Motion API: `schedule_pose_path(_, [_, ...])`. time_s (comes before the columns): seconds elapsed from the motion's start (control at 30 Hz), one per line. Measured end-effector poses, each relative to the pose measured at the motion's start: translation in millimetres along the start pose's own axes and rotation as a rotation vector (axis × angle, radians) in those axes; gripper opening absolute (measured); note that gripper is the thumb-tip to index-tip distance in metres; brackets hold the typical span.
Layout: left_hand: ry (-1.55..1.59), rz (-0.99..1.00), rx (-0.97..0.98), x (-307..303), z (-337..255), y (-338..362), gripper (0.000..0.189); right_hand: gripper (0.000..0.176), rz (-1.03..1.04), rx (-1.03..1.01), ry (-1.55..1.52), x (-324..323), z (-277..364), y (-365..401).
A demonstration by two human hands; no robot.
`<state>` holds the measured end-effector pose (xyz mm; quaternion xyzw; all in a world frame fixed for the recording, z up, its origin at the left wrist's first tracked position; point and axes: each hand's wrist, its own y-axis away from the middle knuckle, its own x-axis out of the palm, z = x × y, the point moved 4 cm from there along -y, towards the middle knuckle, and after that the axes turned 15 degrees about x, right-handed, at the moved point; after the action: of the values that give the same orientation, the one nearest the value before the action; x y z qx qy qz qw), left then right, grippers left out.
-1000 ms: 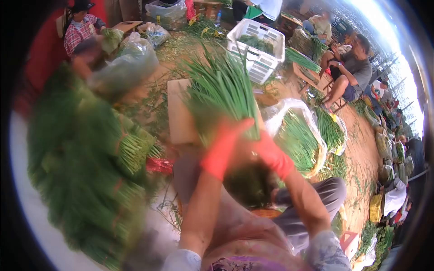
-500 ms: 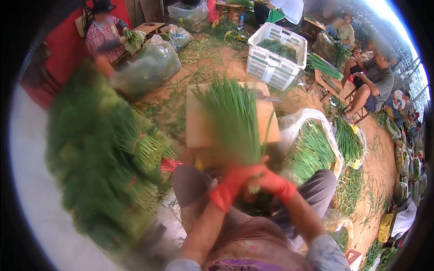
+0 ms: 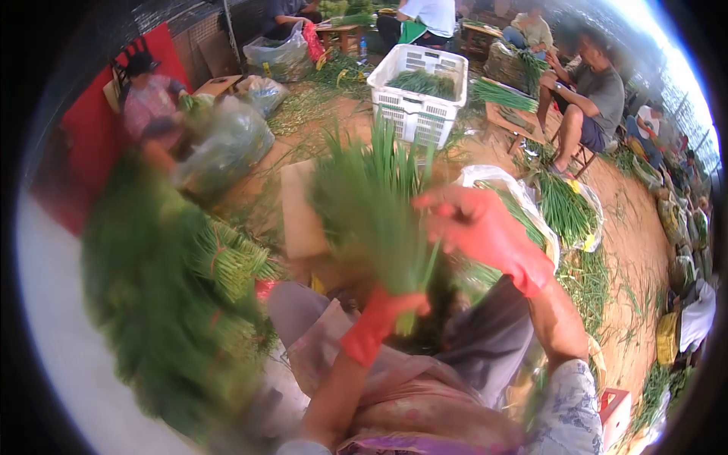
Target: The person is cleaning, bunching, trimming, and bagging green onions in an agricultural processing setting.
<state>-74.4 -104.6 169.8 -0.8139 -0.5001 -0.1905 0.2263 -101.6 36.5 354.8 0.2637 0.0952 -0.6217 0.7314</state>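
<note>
My left hand (image 3: 383, 322), in a red glove, is closed around the pale lower end of a bunch of chives (image 3: 368, 205). The long green leaves fan upward and away from me, partly smeared by motion. Beside the bunch's right edge is my right hand (image 3: 493, 235), also red-gloved, with its fingers apart and slightly bent. Its fingertips are at the outer leaves; whether they touch is hard to tell. Behind the bunch stands a low wooden board (image 3: 299, 216), largely covered by the leaves.
A large heap of tied chives (image 3: 159, 303) fills my left side. To the right is an open plastic bag (image 3: 552, 243) of chives. A white crate (image 3: 421, 125) with greens stands ahead. Several people sit around, one at a small wooden stand (image 3: 516, 121). Loose leaves litter the ground.
Both hands were together at the bunch's base. My right hand has let go and moved up and right alongside the leaves; my left still grips the base. The camera view has shifted.
</note>
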Motion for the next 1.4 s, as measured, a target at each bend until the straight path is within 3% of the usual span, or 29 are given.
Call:
schedule_pose_path(0.03, [0.007,0.001,0.013,1,2,0,0.022,0.028,-0.034,-0.035,0.026,-4,1,0])
schedule_pose_path(0.13, [-0.134,0.059,-0.067,13,-2,5,0.049,0.029,-0.101,-0.086,0.077,-11,-3,-7])
schedule_pose_path(0.23, [-0.179,0.061,-0.114,14,1,7,0.056,0.025,-0.087,0.001,0.032,-7,-11,-18])
schedule_pose_path(0.33, [-0.176,0.001,-0.030,8,11,8,0.008,0.024,-0.027,0.083,-0.033,-1,-25,-32])
schedule_pose_path(0.6, [-0.170,-0.005,-0.072,-7,25,11,0.010,0.021,0.182,0.079,-0.108,8,-49,-49])
schedule_pose_path(0.8, [-0.084,-0.050,-0.074,-5,29,14,0.012,0.014,0.103,0.079,-0.260,20,-61,-49])
schedule_pose_path(0.9, [-0.099,-0.049,-0.066,-11,34,14,0.013,0.013,-0.120,-0.155,-0.027,23,-67,-47])
schedule_pose_path(0.93, [-0.114,-0.041,-0.071,-13,36,15,0.013,0.012,-0.260,-0.321,0.122,24,-70,-47])
schedule_pose_path(1.03, [-0.109,-0.075,-0.121,-10,32,16,0.010,0.011,-0.361,-0.507,-0.210,24,-76,-59])
schedule_pose_path(1.13, [-0.107,-0.061,-0.087,-11,41,20,0.008,0.009,-0.186,-0.066,-0.685,-8,-66,-60])
schedule_pose_path(1.23, [-0.174,-0.038,-0.085,-22,49,20,0.054,0.009,0.218,0.069,-0.393,-8,-56,-26])
schedule_pose_path(1.3, [-0.189,-0.030,-0.038,-32,52,13,0.056,0.011,0.534,0.103,0.041,2,-60,-5])
schedule_pose_path(1.4, [-0.172,-0.059,-0.037,-44,50,9,0.051,0.022,0.403,0.116,0.288,0,-42,12])
